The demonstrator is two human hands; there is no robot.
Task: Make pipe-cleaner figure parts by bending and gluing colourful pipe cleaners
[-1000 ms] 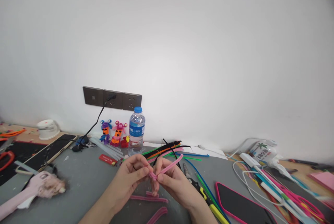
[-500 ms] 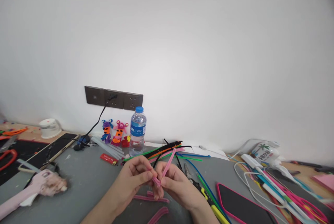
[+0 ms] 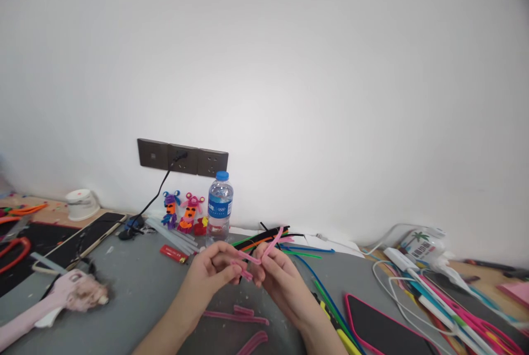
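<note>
Pink bent pipe cleaner (image 3: 273,242) is pinched in the fingers of both left hand (image 3: 212,276) and right hand (image 3: 283,280). A water bottle (image 3: 220,207) stands on the far side.

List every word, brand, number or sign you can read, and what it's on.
No word or number is readable.
Bottle: white linked-rings sign; lettering too blurred.
White bag: green palm sign; dark print too small.
Red strip: pale print, too small.
Glue gun: dark mark, too blurred.

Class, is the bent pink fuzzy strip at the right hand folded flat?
No, the strip opens upward in a wide V.
</note>
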